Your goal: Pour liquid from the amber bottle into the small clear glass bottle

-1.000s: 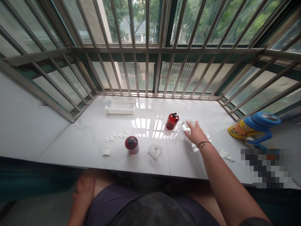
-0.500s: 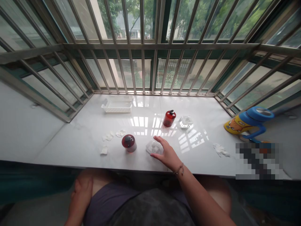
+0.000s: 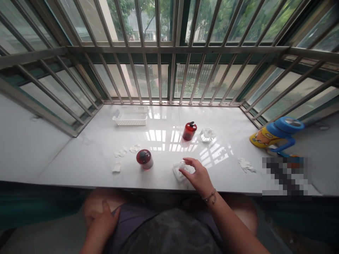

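Note:
My right hand (image 3: 197, 174) is over a small clear square glass dish (image 3: 180, 175) near the counter's front edge. Its thumb and fingers curve apart above the dish, with a gap between the tips; I see nothing held, though the fingers cover part of the dish. My left hand (image 3: 102, 220) rests loosely on my left thigh, thumb apart from the fingers. A dark red bottle (image 3: 144, 159) with a black top stands left of the dish. Farther back is a second red bottle (image 3: 190, 131) with a black pump, beside another clear glass dish (image 3: 208, 135).
A white perforated basket (image 3: 131, 121) sits at the back left. Crumpled white pieces (image 3: 121, 152) lie at left, another white piece (image 3: 246, 165) at right. A yellow and blue mug-like bottle (image 3: 275, 134) leans at the right wall, near a pixelated patch. Metal bars (image 3: 159, 77) close the back.
The near glass dish has shifted right and toward me and turned slightly. My right hand has moved the same way, its thumb and fingers closer together. My left hand has slid inward, thumb spreading.

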A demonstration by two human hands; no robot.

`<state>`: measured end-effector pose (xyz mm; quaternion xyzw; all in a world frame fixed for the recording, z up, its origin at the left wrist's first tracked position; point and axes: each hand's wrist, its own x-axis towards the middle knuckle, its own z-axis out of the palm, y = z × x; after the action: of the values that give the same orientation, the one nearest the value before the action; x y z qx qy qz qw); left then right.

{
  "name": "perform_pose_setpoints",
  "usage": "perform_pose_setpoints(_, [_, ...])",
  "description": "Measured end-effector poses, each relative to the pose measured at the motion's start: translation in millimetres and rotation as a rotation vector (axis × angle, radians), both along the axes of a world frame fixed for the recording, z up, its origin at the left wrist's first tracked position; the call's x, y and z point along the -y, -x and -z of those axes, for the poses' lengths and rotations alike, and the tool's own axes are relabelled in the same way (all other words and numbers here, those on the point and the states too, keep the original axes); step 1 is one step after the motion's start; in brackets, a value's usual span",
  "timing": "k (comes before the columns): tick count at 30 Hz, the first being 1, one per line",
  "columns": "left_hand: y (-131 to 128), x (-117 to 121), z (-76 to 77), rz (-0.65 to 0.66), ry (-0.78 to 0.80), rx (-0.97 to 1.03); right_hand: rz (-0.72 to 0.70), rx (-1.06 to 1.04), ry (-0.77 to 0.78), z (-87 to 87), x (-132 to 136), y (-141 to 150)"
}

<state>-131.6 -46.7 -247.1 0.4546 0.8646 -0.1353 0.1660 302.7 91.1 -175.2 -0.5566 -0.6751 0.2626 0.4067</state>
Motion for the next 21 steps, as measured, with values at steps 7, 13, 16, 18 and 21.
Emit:
perform_pose_setpoints(7, [-110.5, -34.7, -84.7, 0.464, -0.191, 0.666, 0.057, -0.034, -0.011, 7.8, 20.5, 3.3])
perform_pose_setpoints(13, [-190.1, -84.8, -100.7, 0.756, -0.739, 0.772, 0.033, -0.074, -0.022, 3.8, 23.4, 21.4])
perform_pose_setpoints(16, [-211.9, -109.1, -90.5, 0.761, -0.684, 0.824, 0.046, -0.08, -0.008, 2.8, 22.7, 27.5])
perform_pose_setpoints(18, [-219.3, -118.3, -85.4, 0.729, -0.645, 0.853, 0.05, -0.08, 0.002, 2.2, 22.2, 28.9])
perform_pose_setpoints(21, [-221.8, -122.0, -83.8, 0.67, -0.625, 0.897, 0.017, -0.082, 0.036, 1.0, 20.1, 25.5])
